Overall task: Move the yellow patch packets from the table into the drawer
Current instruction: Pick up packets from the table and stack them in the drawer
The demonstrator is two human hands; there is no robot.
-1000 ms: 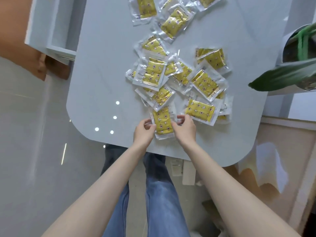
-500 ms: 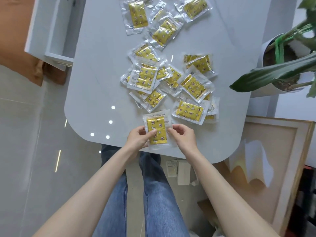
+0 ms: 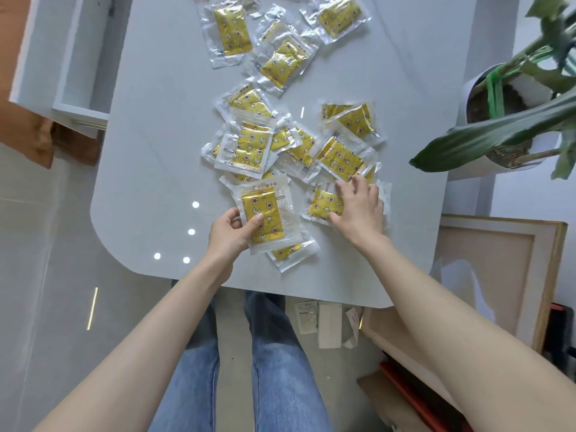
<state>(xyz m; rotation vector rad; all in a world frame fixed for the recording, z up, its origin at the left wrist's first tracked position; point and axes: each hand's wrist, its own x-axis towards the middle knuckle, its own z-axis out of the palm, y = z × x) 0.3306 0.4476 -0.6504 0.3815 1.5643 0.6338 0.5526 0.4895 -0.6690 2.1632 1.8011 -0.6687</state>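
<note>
Left hand (image 3: pixel 229 235) is pinching a clear packet (image 3: pixel 265 216) of yellow star-printed patch; right hand (image 3: pixel 358 210) is resting spread fingers (image 3: pixel 361 187) on a second packet (image 3: pixel 324 204). Other packets (image 3: pixel 246 145) are cluttering the table (image 3: pixel 156 151) beside the drawer (image 3: pixel 78 57).

We see the packets (image 3: pixel 249 145) in clear, crinkly, glossy plastic over yellow printed patches. Our worktop (image 3: pixel 162 151) is smooth and glossy, mirroring lights. The drawer (image 3: pixel 81 115) looks matt white, our jeans (image 3: pixel 280 369) are blue denim cloth, the leaning frame (image 3: pixel 551 275) pale wood.
</note>
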